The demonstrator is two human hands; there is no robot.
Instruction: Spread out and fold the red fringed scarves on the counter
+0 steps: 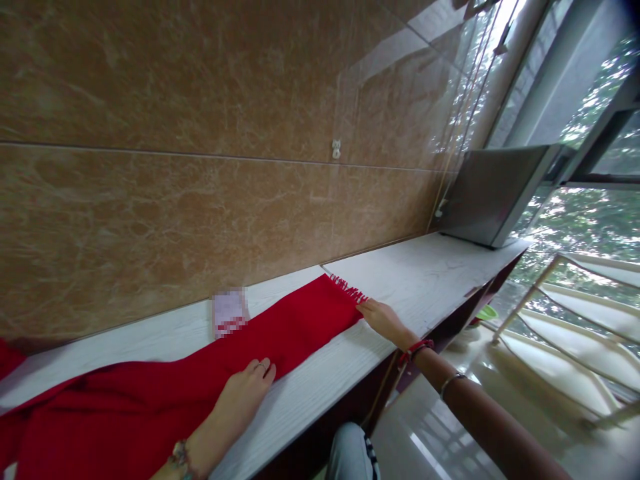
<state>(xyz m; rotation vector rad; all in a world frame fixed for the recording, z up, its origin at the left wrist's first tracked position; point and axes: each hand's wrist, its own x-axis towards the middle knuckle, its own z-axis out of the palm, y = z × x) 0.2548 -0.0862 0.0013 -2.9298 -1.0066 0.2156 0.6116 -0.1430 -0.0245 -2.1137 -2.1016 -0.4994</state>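
A long red scarf [300, 322] lies stretched along the white counter top, its fringed end toward the right. My left hand [247, 388] rests on the scarf near its front edge, fingers stretched out and lying flat on the cloth. At the near corner of the fringed end, my right hand [383, 319] has its fingertips closed on the scarf's edge. Toward the lower left the cloth is wider and loosely wrinkled, running out of view. Behind the scarf, close to the wall, is a small blurred pale card-like item [229, 310].
A brown marbled tile wall [200, 220] runs behind the white counter [400, 277]. A grey box-shaped appliance [493, 193] stands at the counter's far right end. To the right is a cream-coloured rack [555, 353] by the windows, with a green bowl [487, 312] near it.
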